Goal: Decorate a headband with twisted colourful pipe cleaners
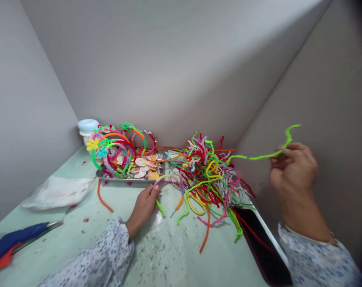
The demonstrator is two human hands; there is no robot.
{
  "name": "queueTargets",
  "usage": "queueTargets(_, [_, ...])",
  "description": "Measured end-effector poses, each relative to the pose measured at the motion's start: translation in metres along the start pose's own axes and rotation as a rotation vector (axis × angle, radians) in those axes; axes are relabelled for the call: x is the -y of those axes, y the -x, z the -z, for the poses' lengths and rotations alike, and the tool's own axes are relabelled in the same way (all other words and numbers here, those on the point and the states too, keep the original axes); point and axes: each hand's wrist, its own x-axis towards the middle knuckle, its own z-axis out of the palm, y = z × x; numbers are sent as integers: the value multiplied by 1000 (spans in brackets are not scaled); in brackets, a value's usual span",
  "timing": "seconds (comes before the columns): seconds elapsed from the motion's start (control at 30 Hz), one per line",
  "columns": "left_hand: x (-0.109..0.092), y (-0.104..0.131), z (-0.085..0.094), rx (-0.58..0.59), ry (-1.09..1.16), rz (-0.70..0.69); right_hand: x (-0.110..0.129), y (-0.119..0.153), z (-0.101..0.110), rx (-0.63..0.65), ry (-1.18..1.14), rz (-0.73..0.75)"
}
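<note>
Right fingers: the right hand [297, 171], raised beside the grey wall [333, 119], pinches a wavy lime-green fuzzy stem [267, 156] between thumb and fingertips; one end curls up past the fingers, the other points towards the heap.
Left fingers: the left hand [142, 209], low over the pale green bench [175, 255], closes around a thin, curved band wrapped in multicoloured fuzz [169, 176]; the exact fingertip contact is partly hidden.
Stem heap: a tangled pile of many-coloured fuzzy stems [209, 167] lies between the two sets of fingers.
Shell tray: a shallow metal tray of shells [133, 181] sits just beyond the left fingers; colourful fuzzy hoops [117, 137] stand over its left part.
Blue tool: a blue and orange-red tool with a metal tip [22, 237] lies left of the left fingers.
Handling: a light pinch would probably spare the fuzz; raising the stem well above the heap should help prevent snagging; steady left fingers should stop the band twisting.
Writing: no brand, label or lettering is readable.
</note>
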Motion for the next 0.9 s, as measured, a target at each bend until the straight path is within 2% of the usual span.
queueTargets(0.1, [0,-1,1,4,72,25,13,15,-5,-114,44,298])
queueTargets(0.2, [1,-2,1,-4,117,31,19,37,-10,-51,176,425])
queueTargets(0.3, [2,-1,1,-8,141,32,16,64,-15,267,446,418])
queueTargets(0.37, [2,-1,1,-13,153,30,11,82,-19,584,656,472])
queueTargets(0.43, [1,-1,1,-19,160,26,3,100,-25,850,735,517])
queueTargets(0.5, [1,-1,1,-34,165,23,-8,115,-29,1012,802,467])
queueTargets(0.7, [1,-2,2,-45,184,27,-51,139,-30,1237,1044,340])
queueTargets(0.9, [-1,-2,2,-59,182,34,-88,132,-32,1354,1215,335])
